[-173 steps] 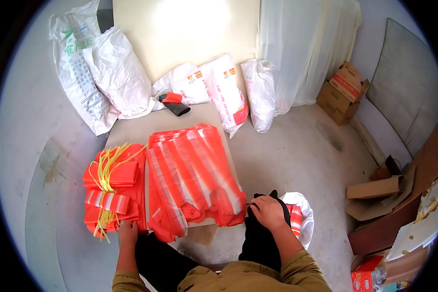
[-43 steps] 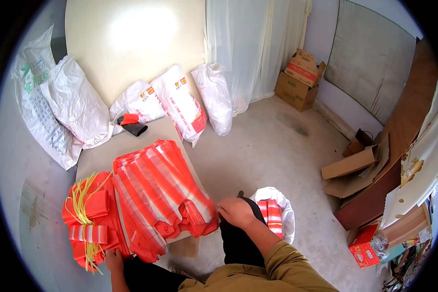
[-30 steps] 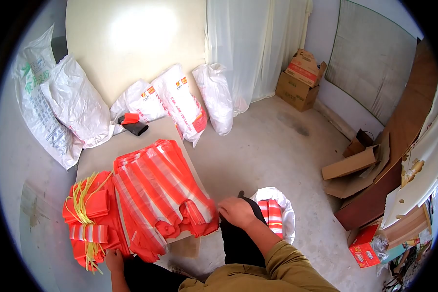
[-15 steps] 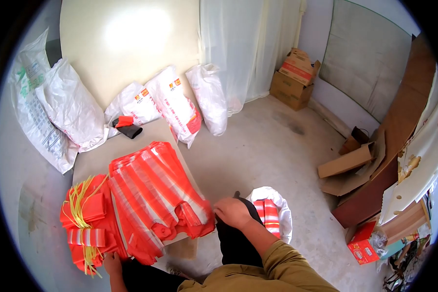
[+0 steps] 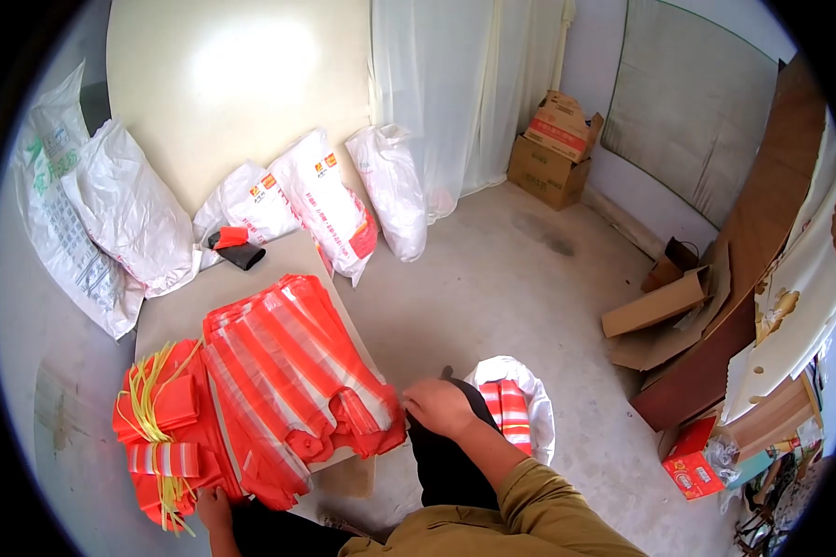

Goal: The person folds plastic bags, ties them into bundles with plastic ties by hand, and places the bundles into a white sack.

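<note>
A stack of red-and-white striped plastic bags (image 5: 293, 362) lies spread over the low table. To its left are folded red bags (image 5: 170, 408), with a bunch of yellow ties (image 5: 146, 395) draped across them and a small striped folded bundle (image 5: 164, 459) among them. My left hand (image 5: 215, 509) is low by the near edge of the red bags; its fingertips are partly hidden, so its grip is unclear. On my dark-trousered knee rests my right hand (image 5: 439, 407), fingers loosely bent and holding nothing visible, close to the stack's right corner.
A white sack (image 5: 539, 408) containing striped bundles stands on the floor right of my knee. Several white sacks (image 5: 325, 200) lean along the wall behind the table (image 5: 279, 260). A black-and-red item (image 5: 240, 251) lies at its far edge. Cardboard boxes (image 5: 548, 172) sit in the back corner.
The whole view has shifted slightly left. Both hands and the bags keep nearly the same places relative to each other.
</note>
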A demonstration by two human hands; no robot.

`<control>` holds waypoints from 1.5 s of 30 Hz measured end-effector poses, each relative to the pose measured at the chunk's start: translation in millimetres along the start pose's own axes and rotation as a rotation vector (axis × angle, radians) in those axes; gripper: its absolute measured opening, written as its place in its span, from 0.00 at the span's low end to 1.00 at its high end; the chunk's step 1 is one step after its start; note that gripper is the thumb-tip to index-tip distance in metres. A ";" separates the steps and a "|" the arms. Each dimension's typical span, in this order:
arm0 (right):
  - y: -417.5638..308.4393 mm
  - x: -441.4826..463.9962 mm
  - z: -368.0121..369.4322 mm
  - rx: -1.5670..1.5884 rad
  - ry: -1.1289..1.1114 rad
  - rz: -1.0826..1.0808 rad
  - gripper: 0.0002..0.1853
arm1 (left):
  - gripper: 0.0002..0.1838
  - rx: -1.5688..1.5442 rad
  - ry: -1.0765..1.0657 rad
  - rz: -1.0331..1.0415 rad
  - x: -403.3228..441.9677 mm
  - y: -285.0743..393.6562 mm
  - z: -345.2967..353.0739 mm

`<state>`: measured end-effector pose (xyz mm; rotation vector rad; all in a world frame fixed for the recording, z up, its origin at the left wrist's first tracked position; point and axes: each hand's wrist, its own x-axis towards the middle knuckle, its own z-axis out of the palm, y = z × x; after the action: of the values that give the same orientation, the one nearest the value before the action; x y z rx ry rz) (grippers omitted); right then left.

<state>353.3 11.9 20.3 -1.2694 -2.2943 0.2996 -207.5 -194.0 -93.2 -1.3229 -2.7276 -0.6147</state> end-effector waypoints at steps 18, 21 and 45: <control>-3.0 -0.4 -4.8 -0.011 -0.008 0.003 0.11 | 0.19 -0.015 -0.013 -0.009 -0.5 1.9 -2.6; -2.1 -0.3 -4.4 -0.011 -0.012 0.006 0.11 | 0.18 -0.040 -0.022 -0.045 -1.6 6.8 -5.6; -0.1 0.8 -4.3 -0.004 -0.080 0.046 0.13 | 0.17 -0.017 -0.005 0.016 -3.4 4.9 -4.6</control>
<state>355.1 12.3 24.3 -1.3366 -2.3354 0.3675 -202.2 -195.5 -88.1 -1.3503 -2.7191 -0.6352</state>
